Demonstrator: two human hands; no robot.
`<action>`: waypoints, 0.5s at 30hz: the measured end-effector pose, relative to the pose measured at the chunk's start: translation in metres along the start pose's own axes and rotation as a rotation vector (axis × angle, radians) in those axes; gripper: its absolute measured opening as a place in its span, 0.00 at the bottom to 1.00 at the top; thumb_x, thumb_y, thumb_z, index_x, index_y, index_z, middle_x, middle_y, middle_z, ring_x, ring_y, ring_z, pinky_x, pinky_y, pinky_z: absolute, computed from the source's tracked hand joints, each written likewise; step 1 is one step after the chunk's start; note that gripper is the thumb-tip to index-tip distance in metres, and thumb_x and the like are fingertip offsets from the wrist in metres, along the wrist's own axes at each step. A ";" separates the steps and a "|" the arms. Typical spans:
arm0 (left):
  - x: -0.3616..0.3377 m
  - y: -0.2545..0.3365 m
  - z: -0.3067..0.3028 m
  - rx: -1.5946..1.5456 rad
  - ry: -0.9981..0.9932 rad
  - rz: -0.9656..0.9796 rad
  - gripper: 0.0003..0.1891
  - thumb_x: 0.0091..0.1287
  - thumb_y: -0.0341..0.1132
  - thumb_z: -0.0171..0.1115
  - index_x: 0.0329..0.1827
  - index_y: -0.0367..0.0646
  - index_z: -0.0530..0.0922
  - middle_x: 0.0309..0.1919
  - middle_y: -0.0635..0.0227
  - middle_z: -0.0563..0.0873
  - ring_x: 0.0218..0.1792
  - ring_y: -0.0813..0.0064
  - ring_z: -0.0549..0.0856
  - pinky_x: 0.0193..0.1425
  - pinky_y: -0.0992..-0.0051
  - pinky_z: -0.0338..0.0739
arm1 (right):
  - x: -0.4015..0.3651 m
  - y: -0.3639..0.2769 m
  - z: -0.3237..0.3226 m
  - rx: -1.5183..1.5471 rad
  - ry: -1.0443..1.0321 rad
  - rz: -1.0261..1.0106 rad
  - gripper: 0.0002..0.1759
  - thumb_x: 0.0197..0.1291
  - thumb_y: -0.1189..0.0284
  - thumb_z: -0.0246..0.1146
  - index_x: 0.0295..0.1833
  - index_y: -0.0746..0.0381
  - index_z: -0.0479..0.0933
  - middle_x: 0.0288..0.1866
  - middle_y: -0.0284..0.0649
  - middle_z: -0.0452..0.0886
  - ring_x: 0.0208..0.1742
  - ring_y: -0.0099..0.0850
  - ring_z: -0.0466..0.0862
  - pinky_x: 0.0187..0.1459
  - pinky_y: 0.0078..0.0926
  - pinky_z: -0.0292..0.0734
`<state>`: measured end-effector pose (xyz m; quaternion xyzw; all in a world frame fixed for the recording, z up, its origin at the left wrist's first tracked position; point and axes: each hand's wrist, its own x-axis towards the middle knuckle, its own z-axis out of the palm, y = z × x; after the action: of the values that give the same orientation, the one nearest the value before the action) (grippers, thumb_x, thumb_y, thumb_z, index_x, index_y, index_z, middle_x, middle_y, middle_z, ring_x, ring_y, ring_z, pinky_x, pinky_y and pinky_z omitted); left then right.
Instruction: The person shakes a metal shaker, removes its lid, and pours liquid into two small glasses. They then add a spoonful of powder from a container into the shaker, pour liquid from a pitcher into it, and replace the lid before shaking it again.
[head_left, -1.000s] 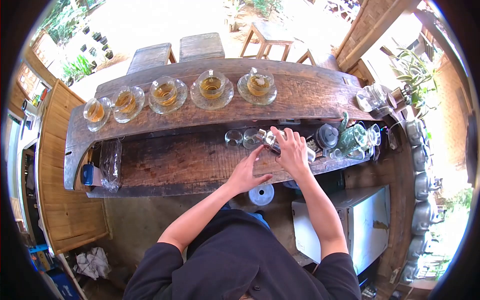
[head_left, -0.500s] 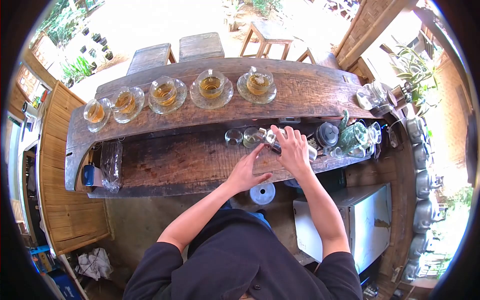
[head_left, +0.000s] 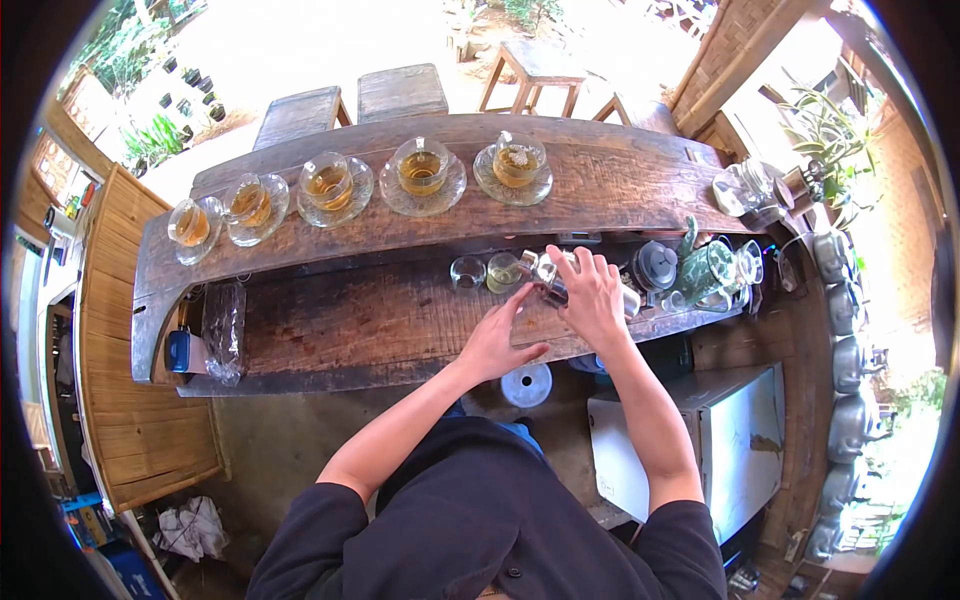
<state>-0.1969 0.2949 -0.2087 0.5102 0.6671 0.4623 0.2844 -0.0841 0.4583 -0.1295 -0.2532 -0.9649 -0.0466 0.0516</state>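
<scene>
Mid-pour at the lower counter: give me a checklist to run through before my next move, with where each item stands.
1. Right hand grip on the small pitcher: ok, fingers wrapped around it.
2. Pitcher tipped toward the nearer small cup: ok, yellowish liquid shows in it.
3. Second small cup, to its left: ok, upright, apart, looks empty.
4. Left hand: ok, open on the lower counter; whether it touches the cup, cannot tell.
5. Liquid left in the pitcher: cannot tell, hand hides it.
</scene>
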 end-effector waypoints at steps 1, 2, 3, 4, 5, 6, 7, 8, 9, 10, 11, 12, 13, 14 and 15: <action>0.000 0.001 0.000 0.001 0.001 0.004 0.56 0.60 0.54 0.80 0.87 0.50 0.55 0.72 0.51 0.76 0.67 0.54 0.80 0.65 0.60 0.82 | 0.000 0.000 0.000 0.002 0.006 -0.002 0.56 0.37 0.73 0.81 0.78 0.44 0.67 0.64 0.45 0.75 0.61 0.45 0.78 0.59 0.46 0.73; 0.000 0.001 0.000 0.002 0.001 0.008 0.56 0.60 0.54 0.80 0.87 0.50 0.55 0.72 0.51 0.76 0.67 0.54 0.80 0.65 0.60 0.82 | 0.000 0.000 -0.001 0.002 0.006 -0.003 0.56 0.37 0.73 0.81 0.78 0.44 0.67 0.64 0.45 0.75 0.61 0.45 0.78 0.59 0.46 0.73; 0.000 0.001 0.000 0.002 0.003 0.009 0.56 0.60 0.54 0.80 0.87 0.50 0.55 0.72 0.51 0.76 0.67 0.54 0.80 0.65 0.60 0.82 | 0.000 -0.001 -0.002 0.007 0.005 -0.004 0.56 0.37 0.73 0.81 0.78 0.44 0.67 0.64 0.45 0.75 0.61 0.45 0.78 0.59 0.46 0.73; 0.000 0.002 0.000 0.006 0.003 0.007 0.56 0.60 0.54 0.80 0.87 0.50 0.55 0.72 0.50 0.76 0.67 0.54 0.80 0.65 0.60 0.82 | -0.001 -0.001 -0.003 0.011 0.003 -0.005 0.56 0.37 0.73 0.81 0.78 0.45 0.68 0.63 0.45 0.75 0.61 0.45 0.78 0.59 0.46 0.73; 0.000 0.002 0.001 0.010 0.003 0.004 0.56 0.60 0.54 0.80 0.87 0.50 0.55 0.72 0.50 0.76 0.67 0.54 0.80 0.65 0.60 0.82 | -0.001 -0.001 -0.004 0.011 0.004 -0.005 0.56 0.37 0.73 0.81 0.78 0.45 0.68 0.63 0.45 0.75 0.61 0.45 0.78 0.59 0.46 0.73; 0.000 0.002 0.001 0.011 0.004 0.005 0.56 0.60 0.54 0.80 0.87 0.50 0.55 0.72 0.50 0.76 0.67 0.54 0.80 0.65 0.60 0.82 | -0.001 -0.001 -0.004 0.011 0.000 -0.005 0.56 0.37 0.73 0.81 0.78 0.45 0.68 0.63 0.45 0.75 0.61 0.45 0.78 0.59 0.47 0.73; 0.000 0.003 0.000 0.009 -0.001 -0.002 0.56 0.60 0.54 0.80 0.87 0.50 0.55 0.71 0.50 0.76 0.67 0.54 0.80 0.65 0.60 0.82 | -0.001 -0.001 -0.004 0.012 -0.005 -0.005 0.56 0.37 0.72 0.81 0.78 0.45 0.68 0.63 0.45 0.75 0.61 0.45 0.78 0.59 0.47 0.73; -0.001 0.004 0.000 0.007 -0.006 -0.008 0.56 0.60 0.54 0.80 0.87 0.50 0.55 0.71 0.49 0.76 0.67 0.54 0.80 0.65 0.60 0.82 | -0.002 -0.001 -0.003 0.013 -0.005 -0.005 0.56 0.37 0.72 0.81 0.78 0.45 0.68 0.63 0.45 0.75 0.61 0.45 0.78 0.59 0.47 0.73; -0.001 0.004 0.001 0.008 -0.005 -0.008 0.56 0.60 0.54 0.80 0.87 0.50 0.55 0.71 0.49 0.76 0.67 0.54 0.80 0.65 0.60 0.82 | -0.002 -0.001 -0.003 0.010 -0.002 -0.007 0.56 0.37 0.73 0.81 0.78 0.45 0.68 0.63 0.45 0.75 0.61 0.45 0.78 0.59 0.47 0.73; -0.001 0.004 0.001 0.007 -0.003 -0.011 0.56 0.60 0.54 0.80 0.87 0.50 0.55 0.71 0.50 0.76 0.67 0.54 0.80 0.65 0.60 0.82 | -0.002 -0.001 -0.002 0.008 0.001 -0.010 0.56 0.37 0.73 0.81 0.78 0.45 0.68 0.63 0.45 0.75 0.61 0.45 0.78 0.59 0.47 0.73; -0.002 0.004 0.001 0.006 0.000 -0.015 0.56 0.60 0.54 0.80 0.87 0.50 0.55 0.72 0.50 0.76 0.67 0.54 0.80 0.65 0.60 0.82 | -0.002 -0.001 -0.001 0.009 0.002 -0.011 0.56 0.37 0.73 0.81 0.78 0.45 0.68 0.63 0.45 0.75 0.61 0.45 0.78 0.59 0.47 0.73; -0.002 0.004 0.002 0.007 0.001 -0.015 0.56 0.60 0.54 0.80 0.87 0.50 0.55 0.72 0.50 0.76 0.67 0.54 0.80 0.65 0.60 0.82 | -0.001 -0.001 -0.001 0.007 0.001 -0.011 0.56 0.37 0.72 0.81 0.78 0.45 0.67 0.63 0.45 0.75 0.60 0.45 0.78 0.59 0.47 0.73; -0.002 0.004 0.002 -0.002 0.004 -0.016 0.56 0.60 0.54 0.80 0.87 0.50 0.55 0.72 0.50 0.76 0.67 0.54 0.81 0.65 0.60 0.82 | -0.001 -0.001 -0.001 0.005 -0.001 -0.012 0.56 0.37 0.72 0.81 0.78 0.45 0.67 0.63 0.45 0.75 0.60 0.45 0.79 0.59 0.46 0.73; -0.002 0.005 0.003 -0.012 0.008 -0.017 0.56 0.60 0.54 0.80 0.87 0.50 0.55 0.72 0.50 0.76 0.67 0.55 0.81 0.65 0.60 0.82 | -0.002 0.000 -0.002 0.005 0.000 -0.012 0.56 0.37 0.72 0.81 0.78 0.45 0.67 0.63 0.45 0.75 0.60 0.45 0.79 0.59 0.46 0.73; -0.003 0.005 0.003 -0.011 0.009 -0.018 0.56 0.60 0.54 0.80 0.87 0.50 0.55 0.72 0.50 0.76 0.67 0.55 0.81 0.65 0.60 0.82 | -0.002 0.000 -0.002 -0.001 0.002 -0.015 0.56 0.37 0.72 0.81 0.78 0.45 0.67 0.63 0.45 0.75 0.60 0.44 0.79 0.59 0.46 0.73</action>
<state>-0.1913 0.2938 -0.2062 0.5007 0.6702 0.4658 0.2884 -0.0825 0.4569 -0.1280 -0.2457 -0.9668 -0.0479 0.0520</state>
